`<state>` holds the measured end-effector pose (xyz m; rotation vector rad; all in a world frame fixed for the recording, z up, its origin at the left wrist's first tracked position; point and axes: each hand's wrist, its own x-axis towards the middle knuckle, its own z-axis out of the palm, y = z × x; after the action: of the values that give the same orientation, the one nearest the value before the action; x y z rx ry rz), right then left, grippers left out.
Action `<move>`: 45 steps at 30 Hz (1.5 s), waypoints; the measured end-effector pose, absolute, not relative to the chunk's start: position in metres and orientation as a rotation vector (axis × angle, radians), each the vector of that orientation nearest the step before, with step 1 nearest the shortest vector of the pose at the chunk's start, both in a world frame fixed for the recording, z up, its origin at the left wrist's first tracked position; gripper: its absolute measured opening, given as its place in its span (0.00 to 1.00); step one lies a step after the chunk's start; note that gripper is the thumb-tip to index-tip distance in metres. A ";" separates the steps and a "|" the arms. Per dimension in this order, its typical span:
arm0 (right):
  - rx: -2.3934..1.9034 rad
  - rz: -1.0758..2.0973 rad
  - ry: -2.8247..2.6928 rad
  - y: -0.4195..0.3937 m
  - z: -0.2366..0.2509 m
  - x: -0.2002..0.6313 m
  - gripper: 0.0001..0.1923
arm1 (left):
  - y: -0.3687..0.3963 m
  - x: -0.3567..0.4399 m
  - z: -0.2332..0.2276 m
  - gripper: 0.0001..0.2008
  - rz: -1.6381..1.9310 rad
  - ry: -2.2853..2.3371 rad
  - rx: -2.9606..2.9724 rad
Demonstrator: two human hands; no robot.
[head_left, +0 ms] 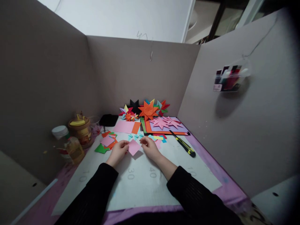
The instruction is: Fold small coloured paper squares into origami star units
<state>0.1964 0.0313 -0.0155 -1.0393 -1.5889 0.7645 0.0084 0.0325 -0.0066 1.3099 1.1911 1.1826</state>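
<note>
A small pink paper square (134,147) is held point-up like a diamond just above the white cutting mat (140,184). My left hand (119,150) pinches its left corner and my right hand (149,147) pinches its right corner. Both arms wear black sleeves. Small light-blue folded pieces (135,136) lie on the mat just beyond the square.
Folded paper stars, the biggest an orange star (148,110), stand at the back. Pink stars (165,122) lie on stacked coloured sheets. A yellow-black utility knife (183,144) lies to the right, paper scraps (106,142) and jars (78,129) to the left. Grey cardboard walls enclose the desk.
</note>
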 end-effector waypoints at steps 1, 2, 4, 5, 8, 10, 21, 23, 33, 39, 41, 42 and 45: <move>-1.003 0.714 -1.669 0.030 -0.013 0.198 0.16 | 0.032 0.009 -0.005 0.10 1.185 1.180 1.318; -0.961 0.687 -1.751 0.027 -0.011 0.198 0.18 | 0.031 0.009 -0.004 0.10 1.185 1.169 1.328; -0.890 0.683 -1.882 0.023 -0.007 0.199 0.18 | 0.030 0.010 -0.001 0.11 1.183 1.153 1.343; -0.870 0.686 -1.921 0.021 -0.005 0.199 0.17 | 0.030 0.010 0.000 0.11 1.186 1.150 1.346; -0.837 0.640 -1.941 0.017 -0.004 0.199 0.19 | 0.031 0.010 -0.001 0.11 1.212 1.167 1.352; -0.813 0.581 -1.937 0.017 -0.004 0.198 0.21 | 0.032 0.009 -0.002 0.11 1.215 1.180 1.359; -0.885 0.766 -1.740 0.019 -0.004 0.196 0.04 | 0.026 0.013 0.005 0.11 1.180 1.053 1.397; -0.877 0.906 -1.606 0.021 -0.005 0.194 0.02 | 0.025 0.014 0.007 0.09 1.191 1.034 1.411; -0.953 0.974 -1.424 0.021 -0.007 0.192 0.08 | 0.015 0.017 0.019 0.11 1.151 1.105 1.842; -0.926 0.967 -1.428 0.022 -0.011 0.191 0.08 | 0.007 0.021 0.017 0.07 1.239 1.065 2.246; -0.907 0.983 -1.424 0.022 -0.013 0.190 0.09 | 0.008 0.021 0.015 0.08 1.232 1.094 2.237; -0.898 0.983 -1.424 0.022 -0.013 0.190 0.09 | 0.009 0.021 0.014 0.09 1.220 1.108 2.219; -0.859 0.959 -1.404 0.022 -0.011 0.190 0.08 | 0.011 0.020 0.014 0.11 1.173 1.135 2.139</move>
<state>0.1899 0.0224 -0.0110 -0.8591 -1.4035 0.9594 0.0201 0.0107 0.0142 2.1395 1.1355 1.1733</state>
